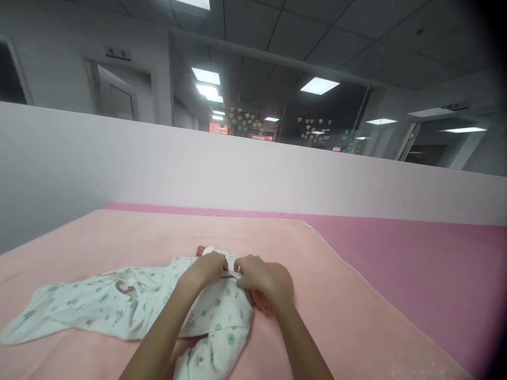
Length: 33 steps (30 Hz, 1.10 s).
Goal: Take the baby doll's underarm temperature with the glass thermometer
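Observation:
A baby doll [283, 275] lies on its back with its head to the right, dressed in a white patterned baby outfit [154, 295]. My left hand [212, 268] is closed on the garment's edge at the upper chest. Close beside it, my right hand [255, 273] pinches the same cloth near the neck and covers part of the doll's head. One small doll hand [200, 250] pokes out of the far sleeve. The near sleeve [225, 343] is bent toward me. The lower part of the outfit spreads flat to the left, with a loose fold in it.
Under the doll is a peach blanket [356, 327], laid over a pink mat [415, 253]. A low white partition [253, 179] runs along the far side. Behind it are glass panels with heart-shaped stickers [245, 119] and a doorway [122, 92].

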{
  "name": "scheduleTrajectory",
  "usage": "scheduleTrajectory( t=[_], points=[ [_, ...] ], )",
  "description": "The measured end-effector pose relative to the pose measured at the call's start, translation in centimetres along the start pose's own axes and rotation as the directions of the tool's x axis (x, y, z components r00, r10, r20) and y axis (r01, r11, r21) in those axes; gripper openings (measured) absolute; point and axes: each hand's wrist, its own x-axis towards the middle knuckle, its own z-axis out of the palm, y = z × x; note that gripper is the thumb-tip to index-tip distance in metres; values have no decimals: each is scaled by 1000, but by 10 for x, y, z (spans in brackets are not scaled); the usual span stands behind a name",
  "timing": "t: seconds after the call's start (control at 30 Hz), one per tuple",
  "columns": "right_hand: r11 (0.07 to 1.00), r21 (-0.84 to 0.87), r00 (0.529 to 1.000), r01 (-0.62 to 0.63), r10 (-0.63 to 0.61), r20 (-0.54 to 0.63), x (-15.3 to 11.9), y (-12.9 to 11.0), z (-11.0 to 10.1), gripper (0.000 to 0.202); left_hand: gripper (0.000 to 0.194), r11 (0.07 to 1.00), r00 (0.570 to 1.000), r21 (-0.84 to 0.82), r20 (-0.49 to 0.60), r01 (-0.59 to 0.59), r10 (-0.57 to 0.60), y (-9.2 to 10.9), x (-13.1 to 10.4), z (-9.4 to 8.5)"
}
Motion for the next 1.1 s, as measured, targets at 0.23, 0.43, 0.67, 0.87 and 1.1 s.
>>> scheduleTrajectory(
  t=[0.23,0.43,0.67,0.87,1.1],
  points=[
    [1000,-21,993,-23,20,-116,8,-1,-1,23,28,995,987,91,-149,-44,57,-9,12,1],
    [992,91,939,87,-51,-339,7,-12,-2,19,25,981,941,193,-335,27,40,-5,20,-2],
    [982,175,980,66,-31,-196,29,-17,36,19,24,968,936,249,-344,9,80,-8,25,-2],
    [979,202,985,-12,47,-168,38,-7,43,26,31,966,945,258,-316,-2,86,-9,28,2],
    [971,237,987,-34,70,-145,44,-11,47,25,38,972,952,233,-302,18,55,-8,24,0]
  ],
)
